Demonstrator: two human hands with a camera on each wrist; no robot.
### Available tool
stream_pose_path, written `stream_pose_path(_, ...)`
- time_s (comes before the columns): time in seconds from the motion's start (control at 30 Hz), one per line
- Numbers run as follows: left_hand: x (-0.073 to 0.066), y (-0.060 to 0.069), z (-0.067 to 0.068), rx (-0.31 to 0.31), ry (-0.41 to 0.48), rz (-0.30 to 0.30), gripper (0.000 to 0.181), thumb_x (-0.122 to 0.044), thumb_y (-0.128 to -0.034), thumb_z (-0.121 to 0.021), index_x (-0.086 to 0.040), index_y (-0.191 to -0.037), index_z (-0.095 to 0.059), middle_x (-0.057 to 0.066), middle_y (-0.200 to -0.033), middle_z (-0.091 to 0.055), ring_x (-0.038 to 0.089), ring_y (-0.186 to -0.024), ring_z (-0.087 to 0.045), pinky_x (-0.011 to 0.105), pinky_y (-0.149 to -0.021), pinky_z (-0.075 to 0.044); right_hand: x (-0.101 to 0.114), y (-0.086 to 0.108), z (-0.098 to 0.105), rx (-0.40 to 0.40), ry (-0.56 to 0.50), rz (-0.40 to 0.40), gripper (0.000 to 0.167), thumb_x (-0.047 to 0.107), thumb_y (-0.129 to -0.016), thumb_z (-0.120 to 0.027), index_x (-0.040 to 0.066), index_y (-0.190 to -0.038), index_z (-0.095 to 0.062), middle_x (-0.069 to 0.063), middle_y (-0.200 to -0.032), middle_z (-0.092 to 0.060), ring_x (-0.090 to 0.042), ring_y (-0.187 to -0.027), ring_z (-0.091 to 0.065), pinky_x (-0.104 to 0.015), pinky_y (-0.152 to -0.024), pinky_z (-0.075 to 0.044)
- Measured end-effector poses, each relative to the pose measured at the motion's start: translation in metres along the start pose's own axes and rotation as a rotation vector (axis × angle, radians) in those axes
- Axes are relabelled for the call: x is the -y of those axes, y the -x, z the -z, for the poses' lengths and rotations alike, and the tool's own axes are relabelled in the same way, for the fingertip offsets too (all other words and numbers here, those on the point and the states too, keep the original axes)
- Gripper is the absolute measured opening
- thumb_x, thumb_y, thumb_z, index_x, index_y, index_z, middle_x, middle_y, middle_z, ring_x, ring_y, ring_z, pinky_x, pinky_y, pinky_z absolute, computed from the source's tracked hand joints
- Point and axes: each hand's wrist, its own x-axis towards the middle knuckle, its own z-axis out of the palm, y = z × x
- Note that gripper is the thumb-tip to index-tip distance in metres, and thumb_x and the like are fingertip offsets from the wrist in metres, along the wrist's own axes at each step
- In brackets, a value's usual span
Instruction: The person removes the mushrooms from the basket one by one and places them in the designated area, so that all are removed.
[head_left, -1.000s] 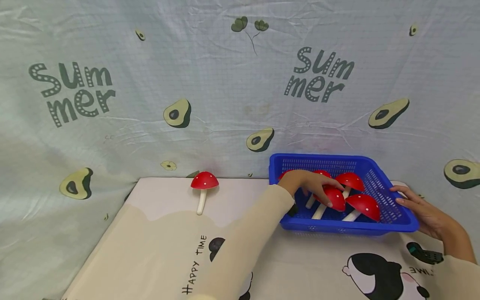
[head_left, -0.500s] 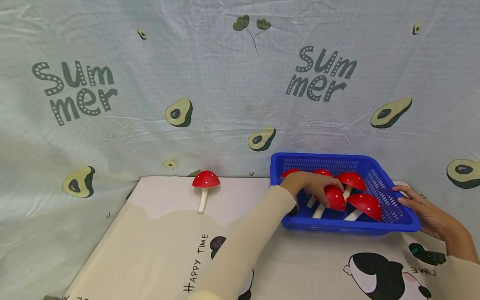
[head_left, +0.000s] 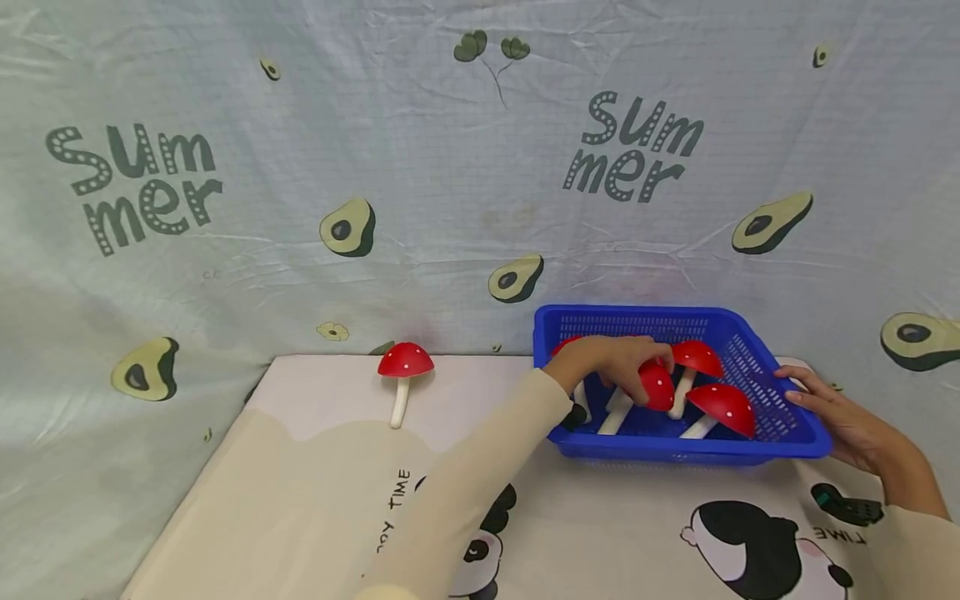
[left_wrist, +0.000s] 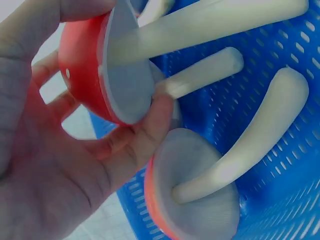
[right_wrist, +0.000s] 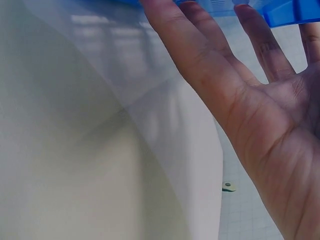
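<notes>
My left hand reaches into the blue basket and grips a red-capped mushroom by its cap. In the left wrist view the thumb and fingers lie round that cap, its white stem pointing away from the palm. Two more mushrooms, one at the back and one in front, lie to its right; another is partly hidden by my left wrist. My right hand touches the basket's right end, and in the right wrist view its fingertips meet the blue rim, fingers extended.
A single red mushroom lies on the table, left of the basket. A patterned curtain hangs behind the table's back edge. A dark object shows beside the basket's left wall, under my left forearm.
My left hand has curled round the mushroom's cap and shifted it slightly left and up, its stem moving left. My right hand stays at the basket's end. The head view has shifted slightly.
</notes>
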Motion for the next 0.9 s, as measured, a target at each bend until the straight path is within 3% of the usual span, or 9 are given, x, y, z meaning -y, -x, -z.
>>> stream_pose_path(0.27, 0.013, 0.019, 0.014, -0.129, 0.039, -0.182, 0.059, -0.015, -0.0872, -0.077, -0.018, -0.137, -0.046, 0.0, -0.128, -0.054, 0.01, -0.109, -0.052, 0.015, -0.078, -0.052, 0.001, 0.001, 0.002, 0.04, -0.022, 0.016, 0.037, 0.027, -0.112, -0.032, 0.058, -0.132, -0.035, 0.021, -0.113, -0.054, -0.031, -0.101, -0.067, -0.058, -0.081, -0.058)
stream_pose_path(0.47, 0.018, 0.044, 0.024, -0.284, 0.076, -0.171, 0.06, -0.024, -0.0878, -0.077, -0.023, -0.139, -0.047, 0.0, -0.13, -0.054, 0.011, -0.112, -0.053, 0.018, -0.082, -0.053, 0.004, -0.001, 0.002, 0.033, -0.004, 0.01, 0.037, 0.028, -0.112, -0.032, 0.058, -0.133, -0.033, 0.022, -0.114, -0.052, -0.031, -0.102, -0.067, -0.059, -0.082, -0.058)
stream_pose_path(0.7, 0.022, 0.077, 0.028, -0.487, 0.054, -0.155, 0.066, -0.037, -0.0882, -0.074, -0.022, -0.144, -0.044, 0.006, -0.139, -0.05, 0.019, -0.121, -0.051, 0.026, -0.087, -0.055, 0.003, 0.002, 0.003, 0.038, 0.009, 0.007, 0.038, 0.028, -0.112, -0.032, 0.059, -0.134, -0.033, 0.022, -0.113, -0.052, -0.03, -0.101, -0.067, -0.056, -0.081, -0.059)
stream_pose_path(0.9, 0.031, 0.108, 0.025, -0.617, 0.154, -0.228, 0.065, -0.028, -0.0859, -0.077, -0.019, -0.142, -0.045, 0.006, -0.141, -0.047, 0.021, -0.13, -0.042, 0.027, -0.087, -0.055, 0.0, 0.003, -0.001, 0.038, -0.044, 0.014, 0.039, 0.028, -0.112, -0.031, 0.059, -0.136, -0.034, 0.021, -0.113, -0.055, -0.029, -0.101, -0.068, -0.056, -0.081, -0.059)
